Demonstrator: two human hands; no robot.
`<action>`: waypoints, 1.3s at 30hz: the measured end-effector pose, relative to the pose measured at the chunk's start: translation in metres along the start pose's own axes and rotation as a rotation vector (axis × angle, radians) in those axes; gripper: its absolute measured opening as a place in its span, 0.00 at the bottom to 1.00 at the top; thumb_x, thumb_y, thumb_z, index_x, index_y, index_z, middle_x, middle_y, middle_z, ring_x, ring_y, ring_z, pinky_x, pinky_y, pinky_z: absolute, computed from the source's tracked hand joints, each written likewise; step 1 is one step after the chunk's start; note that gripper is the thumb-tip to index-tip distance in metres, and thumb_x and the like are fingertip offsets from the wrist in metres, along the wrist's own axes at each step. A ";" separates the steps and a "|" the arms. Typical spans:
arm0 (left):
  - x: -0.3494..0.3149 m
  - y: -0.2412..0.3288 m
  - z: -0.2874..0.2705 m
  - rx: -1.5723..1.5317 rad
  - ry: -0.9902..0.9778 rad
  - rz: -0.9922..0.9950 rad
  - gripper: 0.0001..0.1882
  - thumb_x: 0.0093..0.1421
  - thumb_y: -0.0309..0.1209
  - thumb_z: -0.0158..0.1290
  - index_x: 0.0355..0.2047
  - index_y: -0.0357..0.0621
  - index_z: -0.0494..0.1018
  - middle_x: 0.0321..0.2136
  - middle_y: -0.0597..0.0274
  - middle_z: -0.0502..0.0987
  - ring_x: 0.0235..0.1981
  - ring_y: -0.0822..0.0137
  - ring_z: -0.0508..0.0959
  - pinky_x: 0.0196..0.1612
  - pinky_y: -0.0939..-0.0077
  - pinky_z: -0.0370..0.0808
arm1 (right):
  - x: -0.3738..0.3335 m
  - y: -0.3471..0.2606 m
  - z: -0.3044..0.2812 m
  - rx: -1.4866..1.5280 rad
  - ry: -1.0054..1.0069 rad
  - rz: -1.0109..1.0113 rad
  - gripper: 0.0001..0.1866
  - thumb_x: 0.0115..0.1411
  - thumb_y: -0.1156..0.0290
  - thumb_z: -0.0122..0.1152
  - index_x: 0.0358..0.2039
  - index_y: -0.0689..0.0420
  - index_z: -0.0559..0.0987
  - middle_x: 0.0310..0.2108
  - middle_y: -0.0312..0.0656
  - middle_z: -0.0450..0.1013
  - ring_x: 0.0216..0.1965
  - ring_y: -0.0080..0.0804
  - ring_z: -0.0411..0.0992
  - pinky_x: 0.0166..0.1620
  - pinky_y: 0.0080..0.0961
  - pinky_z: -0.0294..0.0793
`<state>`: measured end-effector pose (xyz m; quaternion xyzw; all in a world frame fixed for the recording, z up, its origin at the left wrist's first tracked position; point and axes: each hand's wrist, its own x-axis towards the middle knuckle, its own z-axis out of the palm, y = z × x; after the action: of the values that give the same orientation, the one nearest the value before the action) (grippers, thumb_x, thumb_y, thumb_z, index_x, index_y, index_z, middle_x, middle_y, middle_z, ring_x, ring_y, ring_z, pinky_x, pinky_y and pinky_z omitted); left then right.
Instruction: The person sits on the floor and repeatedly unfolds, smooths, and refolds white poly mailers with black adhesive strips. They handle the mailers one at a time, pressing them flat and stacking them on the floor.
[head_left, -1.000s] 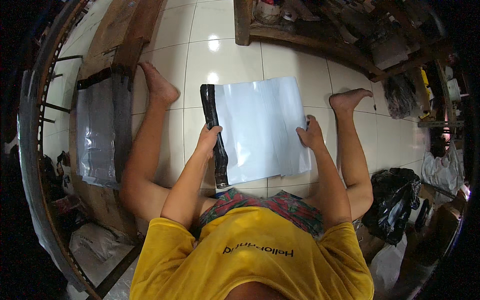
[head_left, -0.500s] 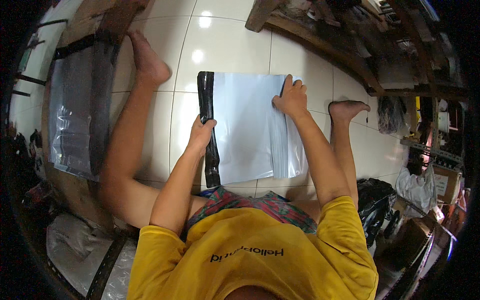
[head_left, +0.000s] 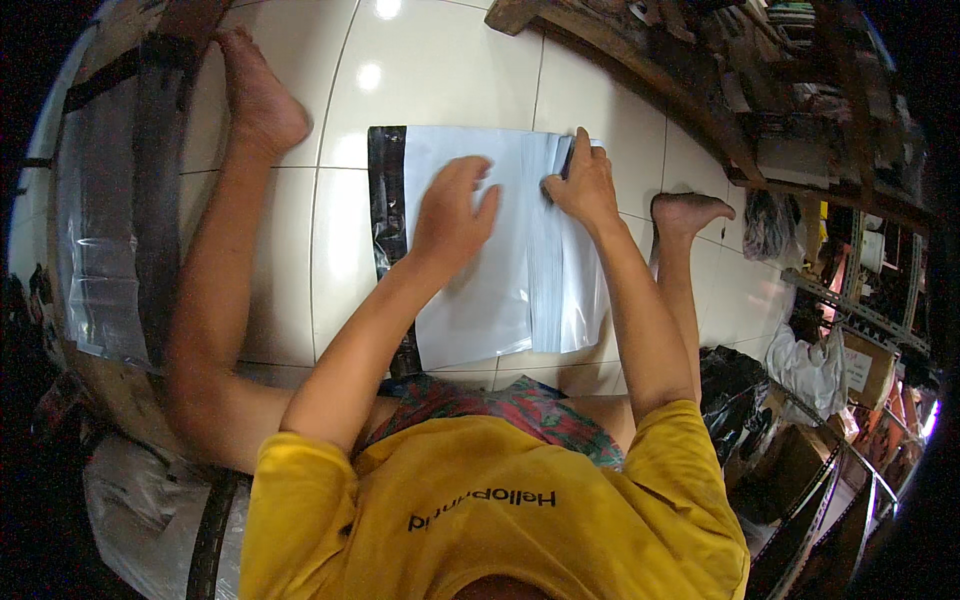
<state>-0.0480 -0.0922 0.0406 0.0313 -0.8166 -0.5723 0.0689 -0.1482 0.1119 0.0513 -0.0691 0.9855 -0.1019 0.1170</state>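
Observation:
A stack of whitish plastic mailing bags (head_left: 465, 290) lies on the tiled floor between my legs. A glossy black band (head_left: 388, 205) runs along its left side. Toward the right, the bag edges are fanned into many thin layers. My right hand (head_left: 583, 188) grips the stack's far right edge, thumb on the fanned layers and fingers at the outer side. Over the left-middle of the top bag is my left hand (head_left: 455, 210), slightly blurred, thumb and fingers apart with nothing in them. Whether it touches the bag I cannot tell.
Wooden shelving (head_left: 640, 75) stands at the far right. On the left lies a clear-and-dark plastic sheet (head_left: 110, 240) over brown material. A black plastic bag (head_left: 730, 390), a white bag (head_left: 808, 365) and a metal rack (head_left: 850, 310) are on the right.
My left hand has let go of the black band and moved right and away from me over the top bag. My right hand keeps its grip. The whole view has shifted slightly.

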 end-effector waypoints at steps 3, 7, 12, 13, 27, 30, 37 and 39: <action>0.039 -0.003 0.056 0.003 -0.062 -0.112 0.23 0.59 0.29 0.59 0.55 0.36 0.71 0.45 0.42 0.75 0.41 0.50 0.80 0.47 0.60 0.78 | 0.000 0.008 0.000 0.106 0.012 -0.021 0.49 0.47 0.68 0.66 0.68 0.67 0.55 0.50 0.69 0.68 0.54 0.65 0.68 0.60 0.49 0.69; 0.076 -0.015 0.086 0.199 -0.146 -0.041 0.26 0.58 0.30 0.59 0.57 0.38 0.70 0.49 0.40 0.73 0.47 0.45 0.79 0.51 0.54 0.77 | -0.003 0.014 0.011 0.140 0.102 -0.051 0.48 0.46 0.69 0.67 0.68 0.69 0.58 0.48 0.63 0.70 0.47 0.56 0.71 0.54 0.43 0.72; 0.107 -0.033 0.082 0.352 -0.365 0.045 0.23 0.57 0.29 0.56 0.54 0.48 0.76 0.49 0.45 0.73 0.50 0.44 0.77 0.53 0.53 0.76 | -0.007 0.020 0.014 0.192 0.179 -0.122 0.48 0.47 0.73 0.67 0.68 0.67 0.57 0.48 0.62 0.70 0.48 0.55 0.71 0.55 0.43 0.72; 0.111 -0.036 0.080 0.354 -0.398 0.069 0.22 0.57 0.29 0.56 0.54 0.48 0.76 0.49 0.45 0.74 0.50 0.44 0.77 0.53 0.54 0.76 | -0.007 0.020 0.012 0.206 0.188 -0.139 0.48 0.47 0.74 0.67 0.69 0.66 0.57 0.49 0.61 0.70 0.48 0.55 0.71 0.55 0.43 0.72; 0.146 -0.030 0.079 0.401 -0.627 0.101 0.20 0.60 0.44 0.60 0.48 0.46 0.77 0.46 0.48 0.79 0.50 0.48 0.78 0.54 0.55 0.75 | -0.012 0.015 0.010 0.210 0.152 -0.150 0.41 0.48 0.74 0.61 0.67 0.58 0.64 0.49 0.62 0.68 0.52 0.59 0.67 0.58 0.49 0.68; 0.150 -0.038 0.085 0.403 -0.608 0.116 0.24 0.57 0.50 0.62 0.47 0.48 0.79 0.44 0.50 0.82 0.48 0.49 0.81 0.51 0.56 0.78 | -0.010 0.016 0.013 0.209 0.169 -0.167 0.39 0.50 0.71 0.63 0.65 0.59 0.66 0.48 0.61 0.68 0.51 0.58 0.68 0.58 0.48 0.69; 0.143 -0.026 0.080 0.420 -0.595 0.043 0.26 0.57 0.51 0.62 0.48 0.49 0.79 0.45 0.46 0.81 0.48 0.47 0.81 0.52 0.54 0.78 | -0.009 0.023 0.012 0.270 0.137 -0.137 0.39 0.55 0.64 0.71 0.65 0.57 0.67 0.48 0.58 0.69 0.49 0.54 0.71 0.54 0.42 0.72; 0.142 -0.029 0.080 0.433 -0.592 0.067 0.25 0.57 0.51 0.62 0.49 0.50 0.79 0.47 0.44 0.80 0.47 0.46 0.81 0.52 0.53 0.78 | -0.007 0.031 0.016 0.304 0.134 -0.151 0.36 0.58 0.66 0.70 0.66 0.56 0.67 0.49 0.54 0.68 0.48 0.45 0.72 0.49 0.36 0.75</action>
<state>-0.2006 -0.0465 -0.0028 -0.1484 -0.9039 -0.3679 -0.1598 -0.1408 0.1397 0.0305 -0.1176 0.9563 -0.2624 0.0523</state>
